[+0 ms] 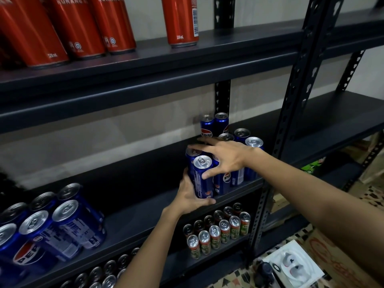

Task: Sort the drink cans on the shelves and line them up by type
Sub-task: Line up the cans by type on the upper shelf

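Observation:
On the middle shelf (145, 194) stands a cluster of blue Pepsi cans (242, 138). My left hand (190, 196) grips the front blue can (202, 177) from below and the left side. My right hand (224, 156) reaches over the cluster with fingers spread, its thumb pressing the same can's right side and its fingertips over the cans behind. A second group of blue Pepsi cans (52, 229) stands at the shelf's left end. Red cans (83, 28) line the top shelf, one red can (181, 21) apart to the right.
The lower shelf holds green-and-red slim cans (218, 231) in rows and several dark cans (108, 271) further left. A black perforated upright (291, 100) bounds the bay on the right. Boxes and a white packet (295, 265) lie on the patterned floor.

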